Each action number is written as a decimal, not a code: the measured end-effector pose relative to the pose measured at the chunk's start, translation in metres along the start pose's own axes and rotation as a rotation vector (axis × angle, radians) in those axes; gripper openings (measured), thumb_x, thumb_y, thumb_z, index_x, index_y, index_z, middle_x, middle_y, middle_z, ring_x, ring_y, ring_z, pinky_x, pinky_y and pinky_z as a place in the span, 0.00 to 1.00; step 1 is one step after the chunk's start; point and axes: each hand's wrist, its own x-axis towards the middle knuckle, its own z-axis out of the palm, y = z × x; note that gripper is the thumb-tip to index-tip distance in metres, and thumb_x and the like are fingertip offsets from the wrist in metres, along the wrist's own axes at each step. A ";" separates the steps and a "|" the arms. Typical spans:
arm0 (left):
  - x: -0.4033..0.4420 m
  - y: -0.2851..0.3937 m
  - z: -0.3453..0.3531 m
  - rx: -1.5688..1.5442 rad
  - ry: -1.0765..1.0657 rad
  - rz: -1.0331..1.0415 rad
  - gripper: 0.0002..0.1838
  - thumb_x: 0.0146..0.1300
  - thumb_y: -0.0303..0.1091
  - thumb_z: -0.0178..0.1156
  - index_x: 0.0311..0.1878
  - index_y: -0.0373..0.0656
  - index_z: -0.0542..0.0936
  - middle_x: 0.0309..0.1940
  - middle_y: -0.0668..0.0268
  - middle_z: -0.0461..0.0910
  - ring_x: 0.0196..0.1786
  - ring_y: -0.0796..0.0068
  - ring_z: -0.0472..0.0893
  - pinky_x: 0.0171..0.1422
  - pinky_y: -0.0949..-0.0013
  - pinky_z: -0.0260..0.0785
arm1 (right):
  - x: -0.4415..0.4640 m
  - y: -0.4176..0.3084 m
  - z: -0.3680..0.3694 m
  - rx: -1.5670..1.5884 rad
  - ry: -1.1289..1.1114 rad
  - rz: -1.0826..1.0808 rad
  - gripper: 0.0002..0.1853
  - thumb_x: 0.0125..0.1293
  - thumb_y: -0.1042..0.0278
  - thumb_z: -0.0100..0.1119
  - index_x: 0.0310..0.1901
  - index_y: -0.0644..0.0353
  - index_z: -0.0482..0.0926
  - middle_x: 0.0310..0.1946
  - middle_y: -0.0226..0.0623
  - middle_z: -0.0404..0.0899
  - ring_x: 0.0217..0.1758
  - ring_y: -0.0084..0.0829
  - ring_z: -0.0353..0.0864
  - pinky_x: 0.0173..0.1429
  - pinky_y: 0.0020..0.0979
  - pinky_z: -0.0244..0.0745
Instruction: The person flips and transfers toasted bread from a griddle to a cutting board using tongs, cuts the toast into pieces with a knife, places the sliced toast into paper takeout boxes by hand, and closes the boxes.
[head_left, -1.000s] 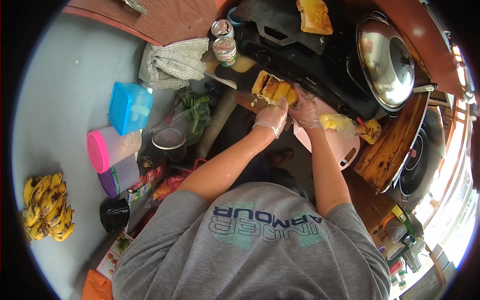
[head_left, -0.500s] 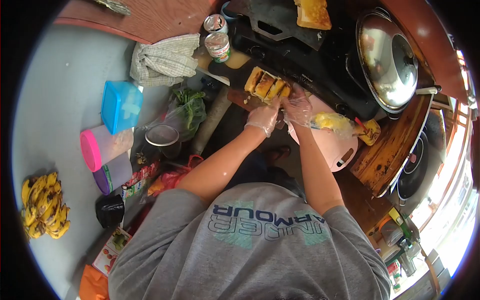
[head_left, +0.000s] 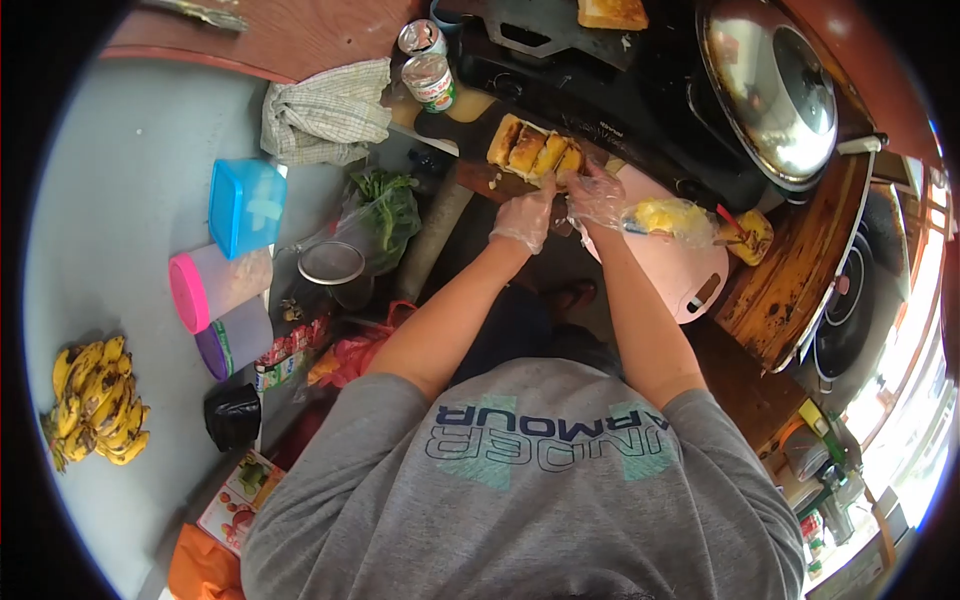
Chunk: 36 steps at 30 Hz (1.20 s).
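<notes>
A row of browned toast pieces point(head_left: 530, 148), cut into strips with a pale filling at the edges, lies on a dark wooden board point(head_left: 485, 182). My left hand point(head_left: 524, 218), in a clear plastic glove, has its fingers together at the near right corner of the row. Beside it, my right hand point(head_left: 598, 196), gloved the same way, closes its fingers on the rightmost toast piece. The fingertips of both hands nearly meet there, and they partly hide that piece. Under my right wrist is a pink cutting board point(head_left: 665, 275), with a plastic bag of yellow food point(head_left: 670, 218) on it.
Behind the toast stands a black stove point(head_left: 620, 110) with a lidded pot point(head_left: 770, 95) and a slice of toast point(head_left: 612, 13) on a griddle. Two cans point(head_left: 430, 82) stand at the left, near a checked cloth point(head_left: 325, 112). A strainer point(head_left: 332, 262) and bananas point(head_left: 100, 400) are further left.
The view has shifted slightly. Both hands stay at the right end of the toast row, with only small finger movements.
</notes>
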 end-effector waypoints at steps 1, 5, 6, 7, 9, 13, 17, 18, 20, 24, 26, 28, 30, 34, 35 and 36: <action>0.000 0.006 -0.002 0.000 -0.017 -0.035 0.39 0.63 0.26 0.56 0.78 0.41 0.57 0.49 0.44 0.85 0.49 0.42 0.87 0.53 0.45 0.80 | 0.000 -0.001 -0.003 -0.008 -0.035 -0.017 0.32 0.58 0.47 0.68 0.57 0.64 0.85 0.42 0.56 0.87 0.48 0.49 0.88 0.59 0.41 0.81; -0.029 0.004 0.006 -0.005 -0.019 -0.046 0.37 0.67 0.25 0.52 0.79 0.40 0.56 0.51 0.45 0.85 0.51 0.43 0.87 0.56 0.48 0.81 | 0.001 0.009 0.005 -0.015 0.016 0.004 0.32 0.61 0.46 0.66 0.58 0.66 0.84 0.45 0.56 0.87 0.49 0.49 0.87 0.59 0.40 0.81; -0.027 0.004 0.009 0.007 -0.025 -0.039 0.37 0.67 0.25 0.52 0.79 0.40 0.56 0.51 0.45 0.85 0.51 0.43 0.87 0.56 0.48 0.81 | -0.002 0.009 0.005 -0.006 0.024 0.013 0.32 0.61 0.46 0.66 0.58 0.66 0.84 0.45 0.56 0.87 0.49 0.49 0.87 0.59 0.40 0.81; -0.021 0.006 0.011 0.015 -0.008 -0.043 0.36 0.67 0.26 0.52 0.79 0.39 0.57 0.51 0.43 0.85 0.51 0.43 0.87 0.55 0.47 0.81 | -0.005 0.007 0.007 0.050 0.073 -0.020 0.33 0.61 0.46 0.66 0.59 0.66 0.84 0.46 0.56 0.87 0.50 0.48 0.88 0.59 0.40 0.80; -0.024 0.007 0.003 0.035 0.012 -0.039 0.36 0.67 0.27 0.52 0.79 0.38 0.57 0.50 0.42 0.85 0.51 0.43 0.87 0.55 0.47 0.81 | -0.009 0.001 0.004 0.116 0.134 -0.053 0.33 0.62 0.46 0.66 0.60 0.67 0.83 0.47 0.57 0.87 0.50 0.48 0.88 0.59 0.40 0.80; -0.082 0.010 -0.025 0.038 -0.109 -0.125 0.38 0.64 0.26 0.55 0.78 0.37 0.56 0.42 0.40 0.86 0.46 0.39 0.87 0.52 0.44 0.80 | -0.004 -0.004 -0.005 -0.050 -0.010 0.014 0.34 0.65 0.45 0.62 0.64 0.65 0.80 0.50 0.57 0.86 0.55 0.51 0.86 0.61 0.42 0.78; -0.072 -0.021 -0.082 0.058 0.023 -0.248 0.39 0.64 0.26 0.58 0.77 0.31 0.55 0.38 0.37 0.85 0.43 0.35 0.86 0.49 0.43 0.80 | -0.017 -0.014 0.001 0.184 -0.019 0.248 0.33 0.67 0.47 0.59 0.68 0.57 0.75 0.51 0.58 0.85 0.58 0.56 0.83 0.64 0.46 0.76; -0.052 -0.034 -0.085 0.087 0.038 -0.230 0.33 0.65 0.26 0.57 0.72 0.27 0.59 0.39 0.37 0.85 0.43 0.36 0.86 0.50 0.43 0.80 | -0.025 -0.022 0.003 0.195 0.007 0.271 0.33 0.67 0.47 0.59 0.68 0.57 0.75 0.51 0.58 0.85 0.58 0.56 0.83 0.64 0.46 0.76; -0.023 -0.050 -0.082 0.147 -0.064 -0.137 0.24 0.68 0.26 0.53 0.64 0.24 0.64 0.40 0.36 0.85 0.46 0.38 0.87 0.52 0.44 0.80 | -0.033 -0.044 0.003 0.090 0.033 0.245 0.30 0.63 0.51 0.62 0.64 0.58 0.78 0.53 0.55 0.85 0.60 0.57 0.82 0.63 0.47 0.78; -0.044 -0.019 -0.078 0.107 -0.247 -0.058 0.19 0.58 0.24 0.59 0.51 0.25 0.71 0.39 0.32 0.84 0.47 0.34 0.86 0.56 0.43 0.79 | -0.013 -0.036 0.012 -0.112 0.221 0.203 0.25 0.66 0.61 0.55 0.65 0.52 0.78 0.52 0.61 0.83 0.52 0.59 0.84 0.58 0.56 0.78; -0.050 -0.016 -0.085 0.103 -0.288 -0.019 0.17 0.60 0.26 0.58 0.50 0.25 0.72 0.39 0.31 0.84 0.47 0.32 0.85 0.56 0.42 0.78 | 0.000 -0.021 0.014 -0.173 0.202 0.175 0.25 0.67 0.66 0.52 0.67 0.54 0.76 0.51 0.60 0.83 0.47 0.57 0.84 0.55 0.55 0.79; -0.049 -0.036 -0.105 0.127 -0.331 0.038 0.16 0.61 0.27 0.57 0.49 0.25 0.73 0.38 0.31 0.83 0.47 0.31 0.85 0.55 0.42 0.78 | 0.017 0.007 0.029 -0.399 0.139 -0.074 0.28 0.66 0.67 0.52 0.67 0.65 0.73 0.55 0.58 0.81 0.49 0.57 0.84 0.56 0.54 0.79; -0.046 -0.056 -0.131 0.143 -0.416 0.096 0.17 0.62 0.30 0.58 0.49 0.28 0.74 0.39 0.32 0.83 0.47 0.31 0.84 0.56 0.42 0.77 | 0.022 0.003 0.029 -0.470 0.084 -0.148 0.30 0.66 0.68 0.51 0.67 0.75 0.69 0.61 0.56 0.79 0.50 0.57 0.83 0.58 0.53 0.78; -0.031 -0.080 -0.185 0.075 -0.376 0.268 0.24 0.61 0.30 0.58 0.62 0.35 0.73 0.45 0.37 0.84 0.47 0.34 0.85 0.56 0.41 0.77 | -0.008 -0.041 0.008 -0.095 0.128 0.052 0.43 0.65 0.53 0.59 0.72 0.78 0.61 0.68 0.65 0.71 0.66 0.59 0.75 0.69 0.51 0.72; -0.023 -0.073 -0.185 0.047 -0.291 0.363 0.24 0.63 0.30 0.57 0.63 0.37 0.72 0.46 0.40 0.85 0.46 0.35 0.85 0.54 0.41 0.78 | -0.018 -0.047 0.010 -0.031 0.259 0.039 0.50 0.63 0.45 0.62 0.75 0.78 0.58 0.68 0.69 0.71 0.71 0.58 0.72 0.74 0.49 0.68; -0.012 -0.065 -0.182 0.014 -0.202 0.458 0.24 0.65 0.29 0.55 0.65 0.38 0.71 0.47 0.42 0.85 0.46 0.36 0.85 0.53 0.42 0.78 | -0.027 -0.061 0.005 -0.032 0.270 0.048 0.50 0.63 0.45 0.62 0.75 0.78 0.58 0.68 0.69 0.71 0.71 0.58 0.72 0.74 0.49 0.68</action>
